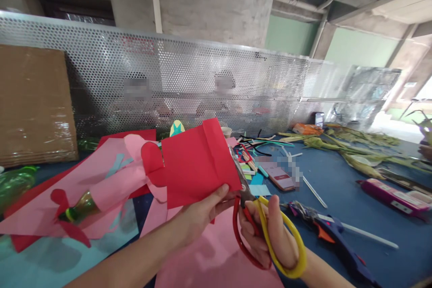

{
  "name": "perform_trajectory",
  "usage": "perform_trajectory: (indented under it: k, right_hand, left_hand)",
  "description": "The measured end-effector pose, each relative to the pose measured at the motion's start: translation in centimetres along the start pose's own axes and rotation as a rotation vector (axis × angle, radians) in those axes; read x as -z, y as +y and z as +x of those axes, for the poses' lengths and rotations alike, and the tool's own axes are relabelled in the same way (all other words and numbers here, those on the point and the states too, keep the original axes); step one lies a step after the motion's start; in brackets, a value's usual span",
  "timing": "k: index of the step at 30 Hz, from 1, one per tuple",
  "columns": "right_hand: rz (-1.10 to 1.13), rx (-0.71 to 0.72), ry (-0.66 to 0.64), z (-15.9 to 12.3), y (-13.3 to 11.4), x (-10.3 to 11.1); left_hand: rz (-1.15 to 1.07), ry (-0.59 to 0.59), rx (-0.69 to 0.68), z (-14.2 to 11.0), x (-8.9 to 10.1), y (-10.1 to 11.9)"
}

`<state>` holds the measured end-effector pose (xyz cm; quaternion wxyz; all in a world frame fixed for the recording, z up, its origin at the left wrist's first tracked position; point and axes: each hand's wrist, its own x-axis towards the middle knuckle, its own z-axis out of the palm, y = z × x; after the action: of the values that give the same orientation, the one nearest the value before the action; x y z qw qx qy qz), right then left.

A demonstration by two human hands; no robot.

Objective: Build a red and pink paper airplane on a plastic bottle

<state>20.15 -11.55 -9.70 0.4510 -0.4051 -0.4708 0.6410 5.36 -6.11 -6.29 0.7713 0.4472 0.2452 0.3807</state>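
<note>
My left hand (216, 200) pinches the lower edge of a red sheet of paper (192, 164), thumb on top. The sheet is raised above the table, with a folded strip along its right side. In my right hand (270, 231) is a pair of scissors (299, 252) with one yellow and one red handle loop. Its blades lie along the sheet's right edge, and how far they are apart is hard to tell. To the left rests a green bottle (81, 207) wrapped in pink paper, with red paper pieces attached.
Pink paper (216, 256) covers the near table. At right lie a glue gun (337, 234), white glue sticks (315, 191), a phone (278, 173), a purple box cutter-like item (393, 195) and corn husks (354, 162). Behind stand a perforated metal screen (189, 72) and cardboard (33, 103); two people sit beyond.
</note>
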Motion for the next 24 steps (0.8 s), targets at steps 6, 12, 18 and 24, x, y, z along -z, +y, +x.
perform_trajectory:
  k: [6, 12, 18, 24]
  right_hand:
    - [-0.053, 0.048, 0.083, -0.2, -1.0, 0.0]
    - [-0.302, 0.293, 0.230, -0.3, -1.1, 1.5]
    - [-0.667, 0.391, 0.046, -1.0, -1.7, 1.4]
    - [-0.783, 0.360, -0.213, -0.7, -1.6, 1.5]
  left_hand:
    - [0.153, -0.100, 0.063, 0.1, 0.2, 0.5]
    - [1.011, -0.337, 0.297, -1.7, 0.3, 5.9]
    - [0.974, 0.299, -0.535, -2.3, 0.0, 11.2]
    - [0.932, 0.046, -0.568, -2.5, 3.0, 14.0]
